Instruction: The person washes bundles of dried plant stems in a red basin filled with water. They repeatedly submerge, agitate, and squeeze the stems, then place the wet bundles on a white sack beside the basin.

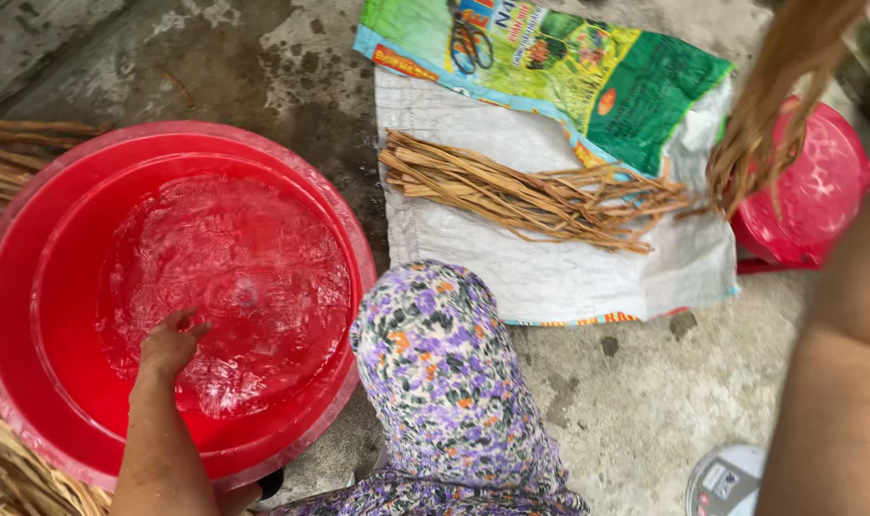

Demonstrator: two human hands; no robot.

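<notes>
The floor is grey concrete, rough and wet, with dark stains. A big red basin sits on it, full of water that ripples. The left hand dips into the water near the front of the basin, its fingers loosely curled together and pinching nothing.

The right hand is off the top edge, so I cannot tell how its fingers are set. A wet bunch of brown fibre strips hangs down from up there, over a small red stool.

A white woven sack lies flat on the floor, with a green printed bag on its top part. A pile of dry strips lies on the sack. More strips lie behind the basin. A knee in purple flowery cloth is beside the basin.
</notes>
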